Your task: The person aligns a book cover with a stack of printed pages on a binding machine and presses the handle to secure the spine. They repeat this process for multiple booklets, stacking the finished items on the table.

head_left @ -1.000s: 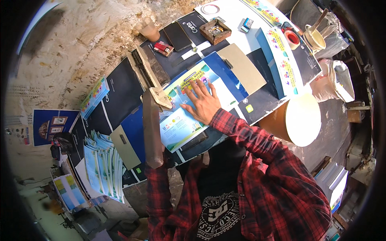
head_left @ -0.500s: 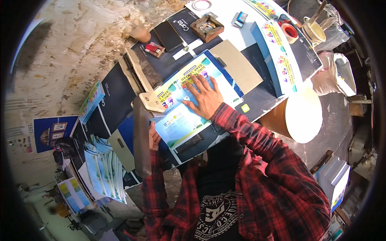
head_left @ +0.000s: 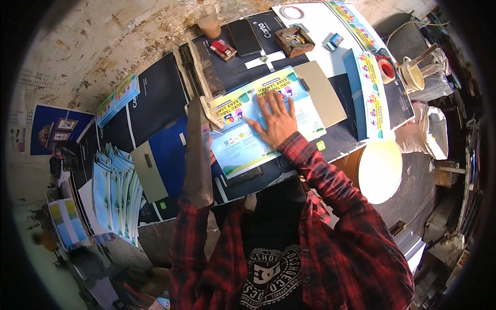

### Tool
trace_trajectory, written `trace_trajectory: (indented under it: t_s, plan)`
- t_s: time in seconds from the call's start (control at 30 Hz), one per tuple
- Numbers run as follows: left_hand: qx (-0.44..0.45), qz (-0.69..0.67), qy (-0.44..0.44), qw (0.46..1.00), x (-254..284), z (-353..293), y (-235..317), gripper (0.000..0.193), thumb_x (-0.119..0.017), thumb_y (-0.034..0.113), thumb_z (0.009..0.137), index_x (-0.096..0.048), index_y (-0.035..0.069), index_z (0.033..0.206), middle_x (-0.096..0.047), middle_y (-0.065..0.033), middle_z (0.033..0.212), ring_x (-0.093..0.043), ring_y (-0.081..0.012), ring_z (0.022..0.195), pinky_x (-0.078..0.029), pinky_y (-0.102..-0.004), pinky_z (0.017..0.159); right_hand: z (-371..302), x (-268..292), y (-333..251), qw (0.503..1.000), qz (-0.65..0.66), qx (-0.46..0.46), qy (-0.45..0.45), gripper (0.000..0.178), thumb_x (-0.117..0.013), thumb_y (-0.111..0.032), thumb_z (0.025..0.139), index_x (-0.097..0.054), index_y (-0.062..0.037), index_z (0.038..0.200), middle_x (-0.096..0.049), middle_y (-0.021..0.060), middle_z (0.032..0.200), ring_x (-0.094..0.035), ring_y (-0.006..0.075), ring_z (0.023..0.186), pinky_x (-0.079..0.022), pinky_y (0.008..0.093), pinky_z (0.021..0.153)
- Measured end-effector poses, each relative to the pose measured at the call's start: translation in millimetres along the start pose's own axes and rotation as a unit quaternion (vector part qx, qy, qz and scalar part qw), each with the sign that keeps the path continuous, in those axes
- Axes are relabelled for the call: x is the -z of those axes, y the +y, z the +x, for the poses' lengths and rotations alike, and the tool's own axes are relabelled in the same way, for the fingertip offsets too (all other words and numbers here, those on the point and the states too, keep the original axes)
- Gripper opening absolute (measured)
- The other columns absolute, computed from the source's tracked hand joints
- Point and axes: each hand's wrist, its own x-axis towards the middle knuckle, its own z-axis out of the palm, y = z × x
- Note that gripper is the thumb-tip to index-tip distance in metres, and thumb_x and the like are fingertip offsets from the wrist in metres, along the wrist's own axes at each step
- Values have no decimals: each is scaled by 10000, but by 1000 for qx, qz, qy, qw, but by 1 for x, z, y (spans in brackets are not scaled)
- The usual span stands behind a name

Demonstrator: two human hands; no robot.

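A colourful printed sheet lies open on the dark table in front of me. My right hand rests flat on its middle with the fingers spread and holds nothing. My left hand is mostly hidden behind a long brown flat bar that it grips. The bar runs along the sheet's left edge, and a pale wedge-shaped tip at its far end touches the sheet's upper left corner. Both sleeves are red plaid.
A fanned pile of printed sheets lies at the left. At the back are a cup, a phone and a small wooden box. To the right are a beige board, stacked booklets, a tape roll and a round pale disc.
My head view has shifted a little. My right hand stays flat on the sheet and the bar stays along its left edge in my left hand.
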Motion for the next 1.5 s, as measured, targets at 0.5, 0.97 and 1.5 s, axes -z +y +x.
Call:
trace_trajectory:
  t_s: [0.5,0.97,1.5]
  plan:
    - [-12,165,71,984,-87,-42,27,356,-708,310,926,-621,59,1163,-706,-87,1096,-700,-166,965,-575,-298,819,-1,-12,-26,1000,20,-3,-8,718,-491,-603,934,-482,-102,1448,-388,190,1530,-334,361,1430,-163,592,1166]
    - [-1,218,177,960,-118,-55,42,360,-706,212,931,-615,-4,1204,-699,-127,1121,-706,-212,986,-584,-323,839,0,-14,-30,999,42,-7,7,718,-472,-606,929,-514,-82,1418,-378,200,1532,-321,358,1436,-159,601,1163]
    - [-422,698,180,549,-79,-46,-29,498,-637,256,883,-541,50,1327,-577,-170,1268,-543,-362,1160,-429,-466,965,5,-18,-37,998,-31,-27,-49,783,-507,-674,900,-372,-227,1528,-304,151,1591,-281,377,1460,-122,595,1173]
